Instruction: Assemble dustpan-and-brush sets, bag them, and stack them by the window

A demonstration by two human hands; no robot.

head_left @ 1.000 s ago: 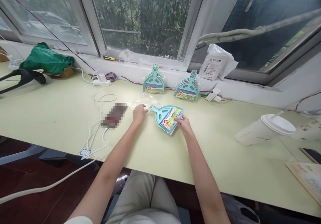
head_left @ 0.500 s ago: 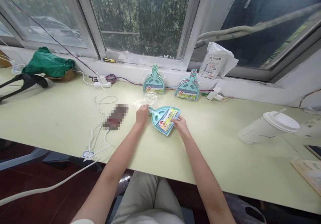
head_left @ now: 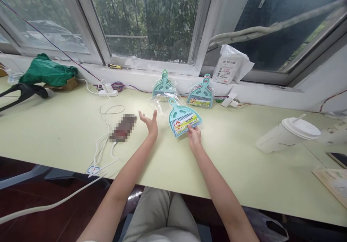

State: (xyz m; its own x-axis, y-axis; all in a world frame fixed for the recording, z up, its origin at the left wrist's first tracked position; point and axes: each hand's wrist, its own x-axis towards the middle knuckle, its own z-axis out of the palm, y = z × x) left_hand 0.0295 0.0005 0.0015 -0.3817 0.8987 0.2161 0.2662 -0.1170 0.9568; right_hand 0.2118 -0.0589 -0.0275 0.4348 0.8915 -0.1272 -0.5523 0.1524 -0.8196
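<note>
Held by its lower edge in my right hand [head_left: 194, 135] is a light teal dustpan [head_left: 181, 110], with a small brush and a bright printed label [head_left: 187, 122] across its front. Its handle points away from me, toward the window. My left hand [head_left: 150, 122] is off the dustpan, fingers spread and holding nothing, just left of it above the table. Crumpled clear plastic wrap [head_left: 159, 106] lies behind the dustpan. Farther back, two stacks of similar dustpans lean at the wall, a left stack [head_left: 164, 84] and a right stack [head_left: 202, 92].
On the pale table [head_left: 230, 169], a white lidded cup [head_left: 284, 135] with a straw stands at right. White cables [head_left: 107, 126] and a blurred-out object [head_left: 123, 128] lie at left. A power strip [head_left: 107, 91] and green bag [head_left: 47, 70] sit near the window wall.
My left hand has let go of the dustpan's handle and opened, moving slightly left. The dustpan has turned so its handle points away, still in my right hand.
</note>
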